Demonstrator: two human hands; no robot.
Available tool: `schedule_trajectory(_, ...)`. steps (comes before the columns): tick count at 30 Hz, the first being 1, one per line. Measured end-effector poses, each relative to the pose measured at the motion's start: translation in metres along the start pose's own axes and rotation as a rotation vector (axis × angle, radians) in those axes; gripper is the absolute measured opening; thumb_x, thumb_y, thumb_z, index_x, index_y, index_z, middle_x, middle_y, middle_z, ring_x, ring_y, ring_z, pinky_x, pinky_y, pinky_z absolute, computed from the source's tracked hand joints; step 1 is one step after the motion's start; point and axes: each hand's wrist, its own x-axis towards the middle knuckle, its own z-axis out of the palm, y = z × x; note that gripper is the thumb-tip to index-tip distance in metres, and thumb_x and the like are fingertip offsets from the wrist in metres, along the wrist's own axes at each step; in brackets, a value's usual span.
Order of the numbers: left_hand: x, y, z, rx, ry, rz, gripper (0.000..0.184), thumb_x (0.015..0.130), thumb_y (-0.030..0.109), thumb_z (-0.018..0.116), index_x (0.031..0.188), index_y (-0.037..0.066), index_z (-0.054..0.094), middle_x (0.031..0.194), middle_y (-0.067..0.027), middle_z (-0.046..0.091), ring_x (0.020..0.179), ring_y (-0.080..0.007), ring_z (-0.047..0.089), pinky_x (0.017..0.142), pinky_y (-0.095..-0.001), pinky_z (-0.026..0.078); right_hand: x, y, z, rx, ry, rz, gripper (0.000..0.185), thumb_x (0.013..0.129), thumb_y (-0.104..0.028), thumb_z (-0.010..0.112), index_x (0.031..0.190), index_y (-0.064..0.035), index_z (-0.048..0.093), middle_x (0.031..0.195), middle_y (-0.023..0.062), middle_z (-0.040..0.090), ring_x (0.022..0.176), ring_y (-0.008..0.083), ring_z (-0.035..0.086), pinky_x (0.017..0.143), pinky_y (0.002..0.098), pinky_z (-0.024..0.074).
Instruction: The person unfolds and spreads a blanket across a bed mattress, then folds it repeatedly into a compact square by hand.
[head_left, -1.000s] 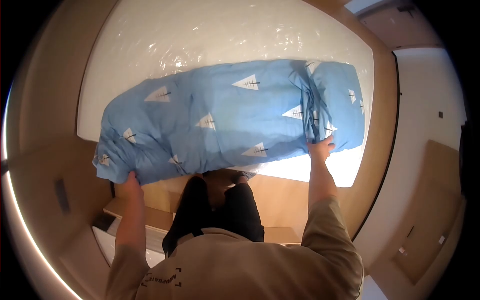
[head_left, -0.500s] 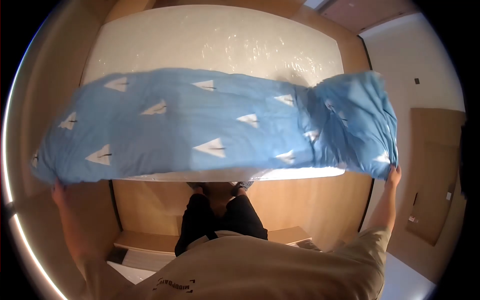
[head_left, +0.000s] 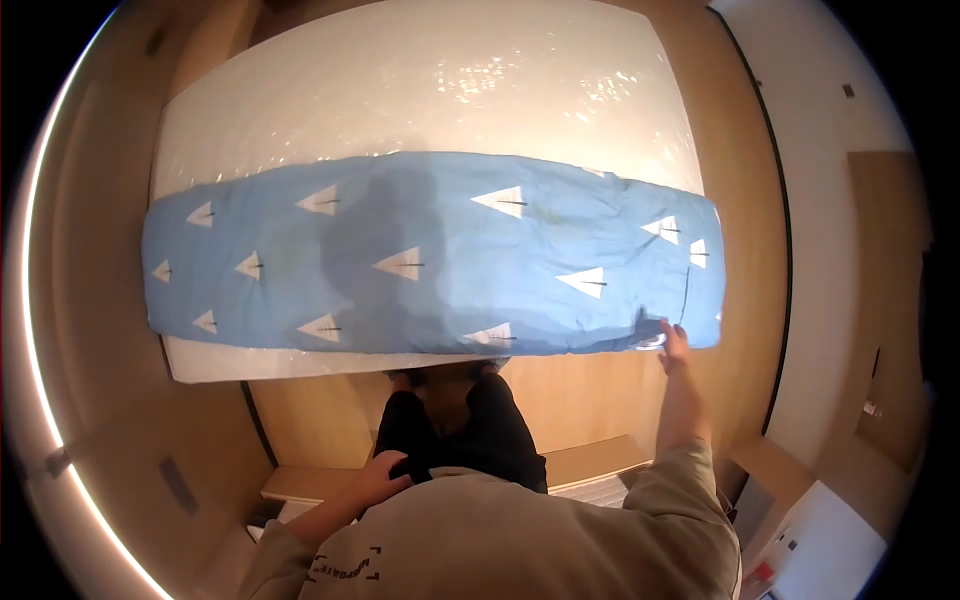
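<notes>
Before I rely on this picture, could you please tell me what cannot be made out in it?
All in the head view:
Plastic-wrapped mattress: part of its far edge, cut off by the picture's top; its surface beneath the tree-print quilt, covered.
Right hand: whether its fingers pinch or merely touch the quilt, too small.
Left hand: palm, hidden behind its back.
Shirt lettering: too small and creased.
</notes>
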Motion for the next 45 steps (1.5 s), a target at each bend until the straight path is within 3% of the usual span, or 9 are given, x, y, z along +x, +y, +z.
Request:
schedule_trajectory(5, 0.052, 0.001, -0.016, -0.676, 0.182, -0.684, 0.037, 0.086, 0.028, 0.064, 0.115, 0.004, 0.058, 0.108, -0.0099, 0.060, 0.096, -0.0199, 0.059, 0.071, -0.0342, 0.053, 0.002, 0.051, 0.043, 0.423, -0.087, 0.353, 0.095, 0.078, -0.051, 0.070, 0.149, -0.0146, 0.017, 0.152, 0.0141, 0.017, 0.126, 0.0428, 0.035, 0.095, 0.0645, 0.0340)
schedule_trajectory(9, 0.100, -0.121, -0.057, -0.163, 0.206, -0.691, 0.036, 0.083, 0.023, 0.065, 0.112, 0.002, 0.061, 0.094, -0.0136, 0.064, 0.081, -0.0202, 0.062, 0.065, -0.0358, 0.054, 0.012, 0.092, 0.091, 0.578, -0.227, 0.444, 0.088, 0.081, -0.053, 0.066, 0.147, -0.0159, 0.020, 0.148, 0.0147, 0.024, 0.124, 0.0422, 0.039, 0.097, 0.0576, 0.0361)
schedule_trajectory(10, 0.114, -0.191, -0.069, 0.203, 0.303, -0.338, 0.038, 0.081, 0.025, 0.067, 0.110, 0.001, 0.061, 0.092, -0.0148, 0.064, 0.082, -0.0234, 0.063, 0.068, -0.0375, 0.053, 0.017, 0.085, 0.099, 0.504, -0.179, 0.388, 0.079, 0.081, -0.052, 0.064, 0.141, -0.0131, 0.030, 0.139, 0.0157, 0.040, 0.110, 0.0401, 0.053, 0.087, 0.0559, 0.0453)
schedule_trajectory(14, 0.257, -0.120, -0.230, 0.680, 0.576, -0.046, 0.043, 0.074, 0.016, 0.069, 0.114, 0.004, 0.057, 0.111, -0.0194, 0.057, 0.107, -0.0371, 0.053, 0.093, -0.0444, 0.044, 0.069, -0.030, 0.072, -1.183, -0.427, 0.258, 0.039, 0.084, -0.036, 0.057, 0.103, -0.0028, 0.063, 0.086, 0.0153, 0.067, 0.074, 0.0304, 0.068, 0.063, 0.0453, 0.0544)
schedule_trajectory(16, 0.349, -0.060, -0.308, 0.814, 0.561, -0.018, 0.047, 0.069, 0.012, 0.070, 0.114, 0.006, 0.056, 0.110, -0.0185, 0.057, 0.107, -0.0369, 0.053, 0.092, -0.0455, 0.044, 0.075, -0.108, 0.089, -1.377, 0.079, -0.495, 0.030, 0.082, -0.020, 0.056, 0.106, -0.0039, 0.064, 0.099, 0.0200, 0.067, 0.090, 0.0351, 0.065, 0.080, 0.0409, 0.0517)
schedule_trajectory(20, 0.441, 0.060, -0.306, 1.161, 0.646, -0.191, 0.105, 0.056, 0.008, 0.077, 0.147, 0.015, 0.024, 0.149, -0.0068, 0.035, 0.140, -0.0290, 0.027, 0.111, -0.0575, 0.023, 0.060, -0.242, 0.202, -1.131, 0.262, -1.081, 0.041, 0.079, -0.020, 0.058, 0.119, -0.0109, 0.054, 0.123, 0.0130, 0.058, 0.116, 0.0318, 0.053, 0.094, 0.0467, 0.0440)
schedule_trajectory(22, 0.454, 0.058, -0.300, 1.246, 0.469, -0.258, 0.095, 0.058, 0.016, 0.081, 0.140, 0.012, 0.033, 0.137, -0.0134, 0.048, 0.129, -0.0288, 0.044, 0.106, -0.0532, 0.031, 0.066, -0.243, 0.261, -1.166, 0.318, -1.167, 0.039, 0.080, -0.019, 0.057, 0.118, -0.0118, 0.054, 0.125, 0.0108, 0.056, 0.120, 0.0305, 0.049, 0.097, 0.0485, 0.0400)
schedule_trajectory(31, 0.406, -0.022, -0.272, 1.166, 1.000, 0.369, 0.051, 0.067, 0.028, 0.078, 0.106, 0.007, 0.052, 0.100, -0.0127, 0.058, 0.086, -0.0351, 0.059, 0.075, -0.0460, 0.046, 0.065, -0.157, 0.302, -0.988, 0.696, -1.265, 0.028, 0.080, -0.017, 0.055, 0.106, -0.0072, 0.058, 0.100, 0.0114, 0.062, 0.099, 0.0290, 0.057, 0.088, 0.0454, 0.0400)
schedule_trajectory(45, 0.044, -0.113, -0.139, 1.099, 0.309, 0.077, 0.049, 0.068, 0.017, 0.067, 0.116, 0.015, 0.059, 0.092, -0.0137, 0.066, 0.088, -0.0344, 0.063, 0.074, -0.0449, 0.051, -0.231, 0.110, 0.072, -1.358, 0.017, -1.293, 0.056, 0.058, -0.013, 0.068, 0.114, -0.0123, 0.064, 0.075, 0.0125, 0.066, 0.069, 0.0311, 0.064, 0.065, 0.0428, 0.0503)
